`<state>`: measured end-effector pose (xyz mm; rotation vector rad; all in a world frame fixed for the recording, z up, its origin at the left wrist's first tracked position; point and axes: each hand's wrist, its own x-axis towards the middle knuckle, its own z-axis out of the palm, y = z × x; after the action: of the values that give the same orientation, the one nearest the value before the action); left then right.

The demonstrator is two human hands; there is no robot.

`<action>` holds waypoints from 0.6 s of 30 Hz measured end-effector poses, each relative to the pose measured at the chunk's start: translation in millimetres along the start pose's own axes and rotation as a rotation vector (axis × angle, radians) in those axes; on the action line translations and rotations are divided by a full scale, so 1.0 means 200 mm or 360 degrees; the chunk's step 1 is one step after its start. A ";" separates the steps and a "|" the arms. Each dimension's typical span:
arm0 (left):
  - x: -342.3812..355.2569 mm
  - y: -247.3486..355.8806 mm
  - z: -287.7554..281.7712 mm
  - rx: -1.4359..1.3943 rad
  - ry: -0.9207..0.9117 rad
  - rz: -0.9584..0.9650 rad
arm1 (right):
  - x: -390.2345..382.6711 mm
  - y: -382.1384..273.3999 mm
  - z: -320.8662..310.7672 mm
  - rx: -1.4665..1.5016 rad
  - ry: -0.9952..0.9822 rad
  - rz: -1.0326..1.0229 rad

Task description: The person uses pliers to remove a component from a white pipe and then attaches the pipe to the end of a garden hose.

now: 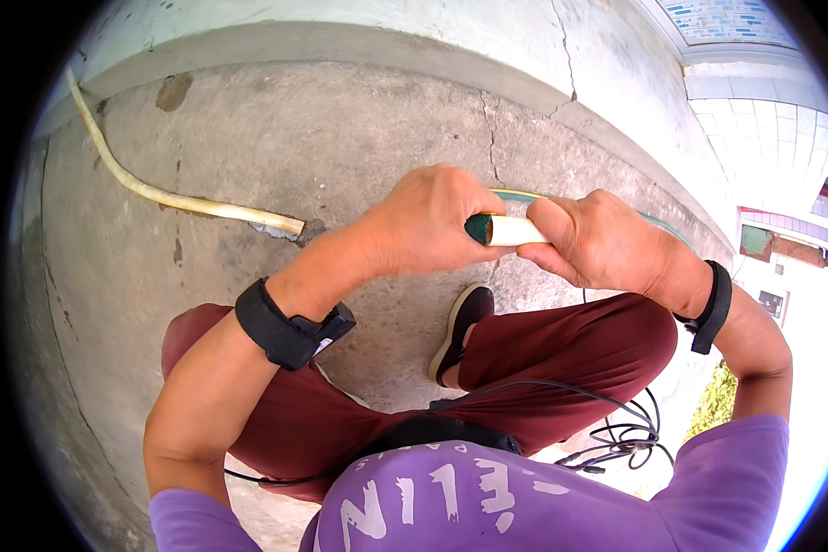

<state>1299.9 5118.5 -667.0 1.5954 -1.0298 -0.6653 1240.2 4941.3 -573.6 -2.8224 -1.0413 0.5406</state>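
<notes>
In front of me both hands meet on a short pale cream stick (515, 230). My right hand (603, 239) is closed around its right part, thumb and fingers wrapped over it. My left hand (437, 221) is closed at the other end, where a dark green piece (478, 228) shows between thumb and fingers. I cannot make out whether the green piece is a sleeve or a wrap. Behind the fingers runs a thin yellow-green strip (517, 194), with a teal length showing past my right hand. The palms hide much of what is held.
A long, curved pale pole (156, 194) lies on the concrete floor (267, 120) at the left. Beyond is a low, cracked wall (488, 64). Black cable (626, 440) lies coiled beside my right knee. My dark shoe (465, 331) stands below the hands.
</notes>
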 end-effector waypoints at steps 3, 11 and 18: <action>0.00 0.01 0.01 -0.0027 0.0073 0.0062 | -0.01 -0.01 -0.02 0.0107 -0.0071 0.0110; 0.00 0.00 0.02 0.0121 0.0339 0.0161 | 0.01 -0.07 -0.06 0.0474 -0.0118 0.0369; 0.01 -0.01 0.01 0.0245 0.0381 0.0260 | 0.00 -0.06 0.00 0.1119 -0.0214 0.0544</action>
<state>1298.7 5116.3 -669.0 1.6560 -1.0374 -0.2820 1232.9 4950.9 -570.7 -2.3359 -0.2718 0.9193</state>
